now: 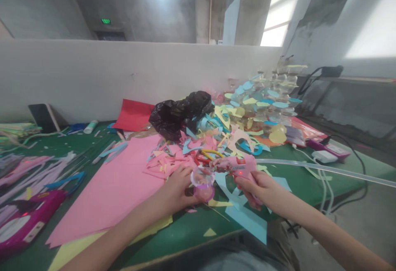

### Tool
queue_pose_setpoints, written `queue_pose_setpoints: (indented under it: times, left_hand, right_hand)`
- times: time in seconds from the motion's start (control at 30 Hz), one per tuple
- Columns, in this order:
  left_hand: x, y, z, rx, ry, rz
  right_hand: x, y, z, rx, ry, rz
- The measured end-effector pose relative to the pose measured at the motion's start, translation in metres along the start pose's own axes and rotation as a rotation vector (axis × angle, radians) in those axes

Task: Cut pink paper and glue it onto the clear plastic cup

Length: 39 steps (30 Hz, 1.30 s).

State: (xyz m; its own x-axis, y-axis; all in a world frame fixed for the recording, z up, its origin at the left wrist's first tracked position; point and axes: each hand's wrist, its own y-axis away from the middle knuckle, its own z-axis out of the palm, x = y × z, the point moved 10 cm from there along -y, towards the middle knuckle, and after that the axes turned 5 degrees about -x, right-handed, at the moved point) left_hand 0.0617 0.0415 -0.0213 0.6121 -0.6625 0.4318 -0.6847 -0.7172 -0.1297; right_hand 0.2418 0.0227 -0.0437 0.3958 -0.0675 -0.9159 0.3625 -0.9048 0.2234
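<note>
My left hand point(173, 188) is closed around the side of a small clear plastic cup-like piece point(203, 192) with a pinkish-purple lower part. In my right hand point(258, 185) is a pink hot glue gun point(243, 166), gripped by its handle, with a small red light lit. The nozzle end points left, right by the cup's rim; whether they touch I cannot tell. A long translucent glue stick point(321, 169) runs out of the gun's back to the right. Blue paper offcuts point(247, 219) lie beneath the gun, and pink paper scraps point(167, 161) are just behind my left hand.
Large pink sheets point(123, 188) cover the table's left middle. A black plastic bag point(179, 114) stands behind the scraps. Stacked clear cups with coloured paper discs point(278, 97) rise at back right. White cables point(324, 184) hang over the right edge; a magenta device point(34, 221) lies left.
</note>
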Motion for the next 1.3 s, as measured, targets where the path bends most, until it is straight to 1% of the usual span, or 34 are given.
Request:
queue_pose_setpoints:
  times: [0.2,0.6,0.73,0.9,1.1,1.2,1.3]
  left_hand:
    - [-0.001,0.000,0.001,0.013,0.011,0.016]
    - [-0.003,-0.001,0.003,-0.015,0.000,-0.036]
    - [-0.002,-0.001,0.003,-0.011,0.001,-0.026]
    - [0.002,-0.001,-0.003,0.019,-0.027,0.017]
    - [-0.004,0.001,-0.016,0.106,-0.026,-0.029]
    - [-0.008,0.002,-0.019,0.132,-0.021,-0.059]
    - [-0.010,0.001,-0.019,0.132,-0.029,-0.075]
  right_hand:
    - [-0.004,0.001,-0.001,0.017,0.020,0.010]
    - [-0.006,0.002,0.000,0.024,0.010,0.027]
    - [-0.007,0.002,0.000,0.032,-0.023,0.031]
    - [-0.008,0.002,-0.004,0.000,-0.072,-0.007]
    - [-0.008,0.008,-0.012,0.004,-0.047,-0.003]
    - [-0.006,0.008,-0.013,0.006,-0.018,-0.008]
    - [-0.001,0.007,-0.015,0.014,0.014,0.010]
